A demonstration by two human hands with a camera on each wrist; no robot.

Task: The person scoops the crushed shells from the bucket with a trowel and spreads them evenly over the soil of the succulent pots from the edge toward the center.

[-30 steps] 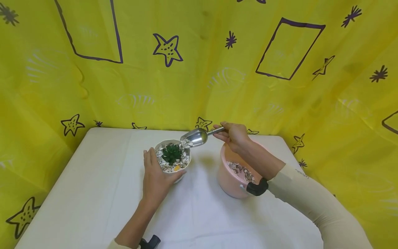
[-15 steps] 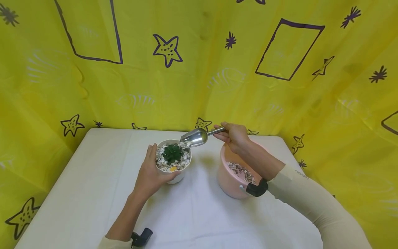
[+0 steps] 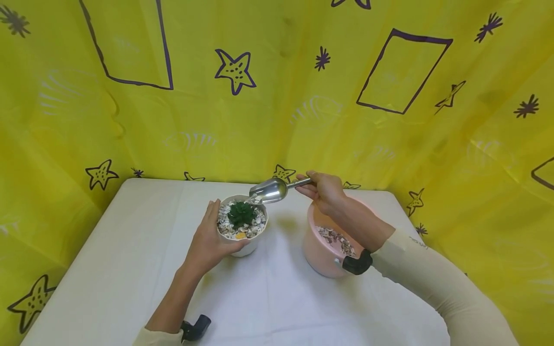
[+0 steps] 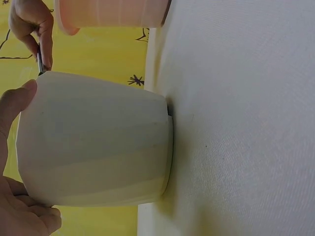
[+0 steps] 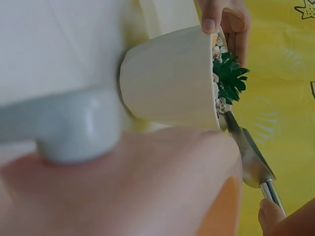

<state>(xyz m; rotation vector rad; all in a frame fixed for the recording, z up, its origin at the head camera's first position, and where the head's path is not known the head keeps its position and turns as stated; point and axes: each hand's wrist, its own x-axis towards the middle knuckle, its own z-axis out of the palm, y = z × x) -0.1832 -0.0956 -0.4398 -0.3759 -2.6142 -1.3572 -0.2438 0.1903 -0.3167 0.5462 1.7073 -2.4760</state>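
A white plant pot [image 3: 249, 248] stands on the table, holding a green succulent [image 3: 241, 214] ringed by pale stone chips [image 3: 225, 226]. My left hand [image 3: 208, 242] grips the pot near its rim, thumb at the front and fingers round the far left side. In my right hand [image 3: 327, 190] is the handle of a metal scoop [image 3: 272, 191], tipped down to the left. Its mouth overlaps the pot's back right rim, with a few chips at the lip. In the right wrist view, the scoop's tip [image 5: 231, 121] is right at the rim beside the succulent [image 5: 230, 77].
A pink bucket [image 3: 318, 259] stands right of the pot, under my right forearm, with more stone chips [image 3: 335, 240] inside. White cloth covers the table [image 3: 130, 269]. A yellow patterned curtain [image 3: 277, 115] hangs behind the far edge.
My left hand has shifted left along the rim, and the pot has turned a little, taking the yellow chip leftward. Fewer chips lie in the scoop's mouth. The right hand stays nearly still.
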